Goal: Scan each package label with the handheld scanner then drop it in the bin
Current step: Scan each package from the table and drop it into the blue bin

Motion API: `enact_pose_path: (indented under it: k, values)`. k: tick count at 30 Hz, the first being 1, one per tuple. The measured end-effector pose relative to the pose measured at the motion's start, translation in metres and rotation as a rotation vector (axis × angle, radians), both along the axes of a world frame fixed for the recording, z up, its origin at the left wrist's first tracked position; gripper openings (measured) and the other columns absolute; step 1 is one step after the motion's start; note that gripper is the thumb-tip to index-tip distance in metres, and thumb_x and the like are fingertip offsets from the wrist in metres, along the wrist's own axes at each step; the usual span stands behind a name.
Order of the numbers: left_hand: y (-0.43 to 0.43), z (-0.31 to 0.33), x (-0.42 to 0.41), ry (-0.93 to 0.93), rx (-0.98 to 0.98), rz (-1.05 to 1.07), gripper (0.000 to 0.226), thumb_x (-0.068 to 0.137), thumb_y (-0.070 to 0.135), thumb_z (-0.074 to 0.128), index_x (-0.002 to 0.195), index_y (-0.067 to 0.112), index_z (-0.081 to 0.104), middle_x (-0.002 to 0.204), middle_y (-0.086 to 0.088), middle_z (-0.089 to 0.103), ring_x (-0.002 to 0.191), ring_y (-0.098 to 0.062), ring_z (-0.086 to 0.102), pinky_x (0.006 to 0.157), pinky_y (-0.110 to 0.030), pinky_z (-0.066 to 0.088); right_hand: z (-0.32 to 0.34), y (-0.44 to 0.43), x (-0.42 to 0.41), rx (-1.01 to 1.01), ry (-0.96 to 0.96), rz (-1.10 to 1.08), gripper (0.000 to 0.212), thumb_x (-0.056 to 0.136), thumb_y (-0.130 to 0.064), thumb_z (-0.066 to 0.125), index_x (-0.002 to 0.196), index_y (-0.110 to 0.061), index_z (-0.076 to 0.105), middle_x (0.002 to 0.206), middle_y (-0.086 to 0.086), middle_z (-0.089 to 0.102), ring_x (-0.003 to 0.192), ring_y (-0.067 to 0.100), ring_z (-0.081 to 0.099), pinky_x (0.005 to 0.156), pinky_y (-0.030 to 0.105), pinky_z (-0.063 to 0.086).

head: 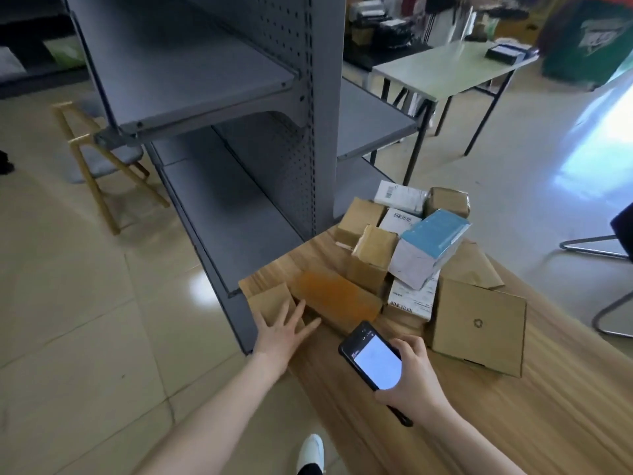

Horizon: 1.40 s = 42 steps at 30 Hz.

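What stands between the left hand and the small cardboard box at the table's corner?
Nothing visible: the left hand lies spread, fingers over the small cardboard box. The orange-brown box sits beside it, not between. No bin is in view.

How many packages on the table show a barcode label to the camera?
3: the far white package at the pile's end, the second white package just nearer, and the labelled box beside the flat brown box. Other labels may be hidden.
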<state>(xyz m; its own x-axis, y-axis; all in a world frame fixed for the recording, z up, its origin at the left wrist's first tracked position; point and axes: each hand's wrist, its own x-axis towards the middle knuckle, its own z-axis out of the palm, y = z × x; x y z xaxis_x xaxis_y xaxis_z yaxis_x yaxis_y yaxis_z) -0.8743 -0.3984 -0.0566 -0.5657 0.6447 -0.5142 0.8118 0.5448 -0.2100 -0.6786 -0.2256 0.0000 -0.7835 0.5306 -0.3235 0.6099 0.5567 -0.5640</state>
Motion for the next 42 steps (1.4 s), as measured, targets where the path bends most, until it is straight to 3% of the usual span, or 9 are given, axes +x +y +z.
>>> enact_pose_path:
  k: [4, 8, 12, 16, 19, 24, 30, 36, 42]
  values:
    - [-0.005, 0.002, -0.015, 0.002, -0.003, -0.065, 0.113, 0.078, 0.007, 0.074, 0.152, 0.037, -0.007, 0.16, -0.001, -0.019, 0.145, -0.036, -0.021, 0.106, -0.074, 0.019, -0.006, 0.001, -0.013, -0.013, -0.005, -0.015, 0.1, 0.055, -0.033, 0.084, 0.14, -0.016, 0.034, 0.131, -0.006, 0.027, 0.115, 0.013, 0.043, 0.081, 0.019, 0.048]
    - [-0.018, 0.013, -0.028, -0.007, 0.22, 0.03, 0.104, 0.079, 0.01, 0.074, 0.151, 0.032, 0.004, 0.159, -0.002, -0.013, 0.145, -0.037, -0.02, 0.103, -0.058, 0.042, -0.007, 0.002, -0.022, -0.012, -0.003, 0.005, 0.101, 0.054, -0.032, 0.085, 0.14, -0.015, 0.034, 0.135, -0.004, 0.028, 0.117, 0.013, 0.041, 0.085, 0.019, 0.046]
    - [-0.03, 0.029, -0.034, -0.032, 0.473, 0.085, 0.1, 0.071, 0.055, 0.074, 0.146, 0.03, 0.012, 0.154, 0.0, 0.002, 0.144, -0.032, 0.009, 0.101, -0.042, 0.048, -0.004, 0.003, -0.024, -0.003, 0.04, 0.014, 0.099, 0.054, -0.032, 0.085, 0.139, -0.015, 0.037, 0.134, -0.004, 0.028, 0.114, 0.01, 0.037, 0.084, 0.018, 0.044]
    - [-0.038, 0.037, -0.019, -0.169, 0.736, 0.149, 0.102, 0.06, 0.071, 0.068, 0.14, 0.044, 0.012, 0.145, 0.008, 0.018, 0.117, -0.021, 0.048, 0.087, -0.032, 0.052, 0.001, 0.004, -0.018, -0.015, 0.081, -0.005, 0.098, 0.054, -0.03, 0.085, 0.138, -0.014, 0.038, 0.132, -0.005, 0.029, 0.108, 0.006, 0.034, 0.083, 0.017, 0.043]
    - [-0.036, 0.031, 0.001, -0.23, 0.814, 0.264, 0.103, 0.057, 0.077, 0.067, 0.139, 0.045, 0.013, 0.135, 0.011, 0.026, 0.105, -0.016, 0.052, 0.083, -0.029, 0.053, 0.004, 0.006, -0.006, -0.026, 0.091, -0.021, 0.097, 0.054, -0.029, 0.085, 0.138, -0.015, 0.039, 0.132, -0.006, 0.029, 0.108, 0.006, 0.036, 0.083, 0.017, 0.043]
    - [-0.028, 0.02, 0.028, -0.368, 0.791, 0.496, 0.109, 0.052, 0.084, 0.066, 0.137, 0.043, 0.012, 0.138, 0.007, 0.032, 0.111, -0.013, 0.049, 0.092, -0.029, 0.048, 0.002, 0.011, 0.016, -0.04, 0.07, -0.049, 0.097, 0.054, -0.027, 0.085, 0.138, -0.013, 0.038, 0.132, -0.006, 0.028, 0.105, 0.007, 0.039, 0.079, 0.017, 0.041]
    - [-0.048, 0.022, 0.025, -0.119, 0.779, 0.499, 0.116, 0.048, 0.087, 0.058, 0.14, 0.021, 0.031, 0.127, 0.008, 0.037, 0.12, -0.013, 0.044, 0.1, -0.029, 0.044, -0.001, 0.007, 0.023, -0.038, 0.037, -0.022, 0.097, 0.054, -0.029, 0.084, 0.138, -0.014, 0.039, 0.13, -0.007, 0.029, 0.103, 0.006, 0.039, 0.076, 0.016, 0.042]
    - [-0.066, 0.02, 0.019, -0.069, 0.631, 0.347, 0.124, 0.051, 0.073, 0.067, 0.147, 0.045, -0.007, 0.128, 0.002, 0.037, 0.112, -0.019, 0.047, 0.1, -0.033, 0.041, 0.008, 0.005, 0.009, 0.008, 0.007, 0.147, 0.099, 0.051, -0.035, 0.082, 0.138, -0.018, 0.038, 0.125, -0.011, 0.026, 0.101, 0.008, 0.044, 0.062, 0.011, 0.042]
    - [-0.062, 0.002, 0.027, -0.087, 0.592, 0.431, 0.126, 0.057, 0.051, 0.085, 0.151, 0.03, 0.004, 0.145, 0.001, 0.017, 0.126, -0.023, 0.041, 0.098, -0.036, 0.047, 0.019, 0.002, -0.005, 0.032, -0.028, 0.202, 0.097, 0.053, -0.036, 0.084, 0.137, -0.017, 0.039, 0.13, -0.007, 0.028, 0.102, 0.01, 0.045, 0.067, 0.015, 0.047]
